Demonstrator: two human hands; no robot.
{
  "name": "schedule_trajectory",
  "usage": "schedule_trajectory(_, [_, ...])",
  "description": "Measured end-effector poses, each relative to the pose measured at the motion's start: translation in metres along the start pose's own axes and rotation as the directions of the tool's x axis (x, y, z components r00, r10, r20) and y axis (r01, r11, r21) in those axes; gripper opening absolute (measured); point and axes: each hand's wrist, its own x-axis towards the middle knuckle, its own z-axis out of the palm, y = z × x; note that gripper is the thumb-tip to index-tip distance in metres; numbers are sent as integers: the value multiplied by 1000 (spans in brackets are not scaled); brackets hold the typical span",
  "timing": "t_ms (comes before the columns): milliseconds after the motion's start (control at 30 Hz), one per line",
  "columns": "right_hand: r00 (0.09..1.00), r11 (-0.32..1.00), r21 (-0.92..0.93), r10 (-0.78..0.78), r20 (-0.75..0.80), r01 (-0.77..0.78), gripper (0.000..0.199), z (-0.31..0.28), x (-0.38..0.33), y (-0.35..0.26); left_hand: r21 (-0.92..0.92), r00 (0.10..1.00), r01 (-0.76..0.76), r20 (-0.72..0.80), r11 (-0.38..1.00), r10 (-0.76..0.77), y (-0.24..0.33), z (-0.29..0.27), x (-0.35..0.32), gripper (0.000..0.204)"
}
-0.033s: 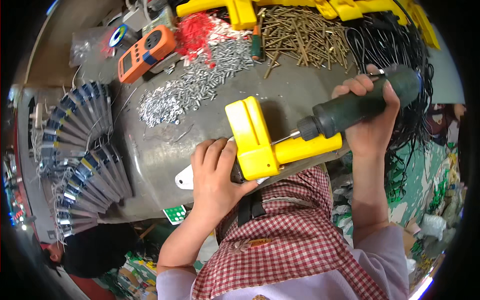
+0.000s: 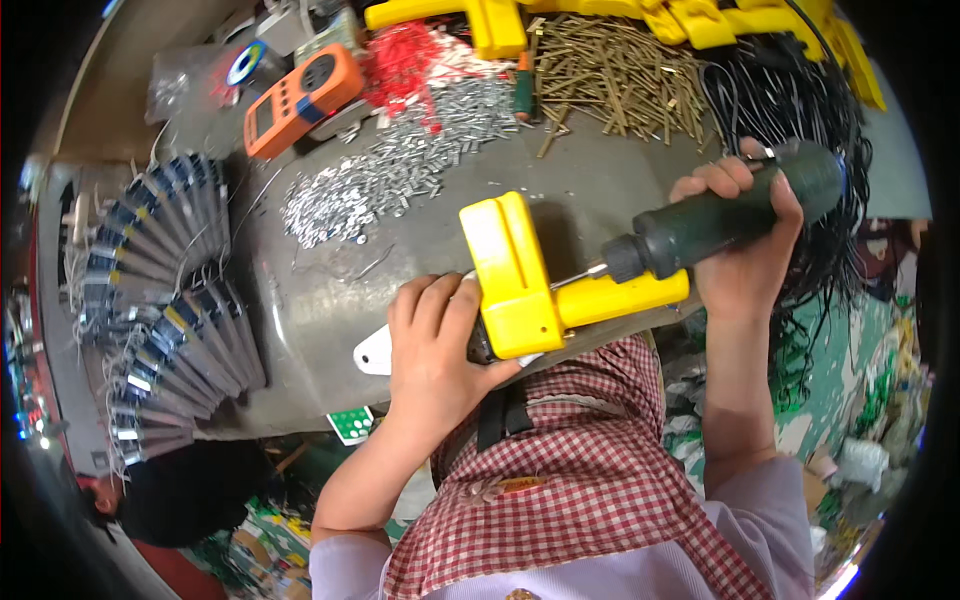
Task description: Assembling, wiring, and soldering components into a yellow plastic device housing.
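My right hand (image 2: 745,235) is wrapped round a dark green electric screwdriver (image 2: 700,222), held nearly level and pointing left. Its thin metal bit meets the side of a yellow plastic housing (image 2: 505,270); the screw head, if any, is hidden in the housing. A yellow handle-like arm (image 2: 625,298) runs from the housing to the right, beneath the screwdriver. My left hand (image 2: 432,335) grips the left side of this piece, its thumb near the bottom edge. A white tab with a hole (image 2: 373,352) sticks out to the left of that hand.
Behind lie piles of small silver metal parts (image 2: 400,160), brass-coloured screws (image 2: 610,75) and red pieces (image 2: 400,60). An orange meter (image 2: 303,100) stands back left, fanned-out circuit strips (image 2: 180,320) at left. Black cables (image 2: 780,90) hang off the right side. Another person's dark-haired head (image 2: 195,495) shows lower left.
The whole scene sits slightly farther right in the picture. Both hands, the screwdriver and the yellow housing keep nearly the same position relative to each other.
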Motion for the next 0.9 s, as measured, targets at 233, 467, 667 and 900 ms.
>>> schedule_trajectory(233, [999,995,-96,11,-52,-16,39,-2,-2,-3,-136,1000,-23,-9,990,22,0,-1,1,76])
schedule_trajectory(467, [999,995,-94,17,-37,-21,41,-8,-1,0,-35,890,413,-195,910,-411,-64,-32,23,22])
schedule_trajectory(667, [999,998,-48,36,-16,-36,42,-6,1,1,270,984,105,-168,957,-60,-73,-31,37,23])
schedule_trajectory(900, [999,999,-27,39,-18,-39,41,-6,-1,1,307,989,-148,59,940,136,-77,-39,35,20])
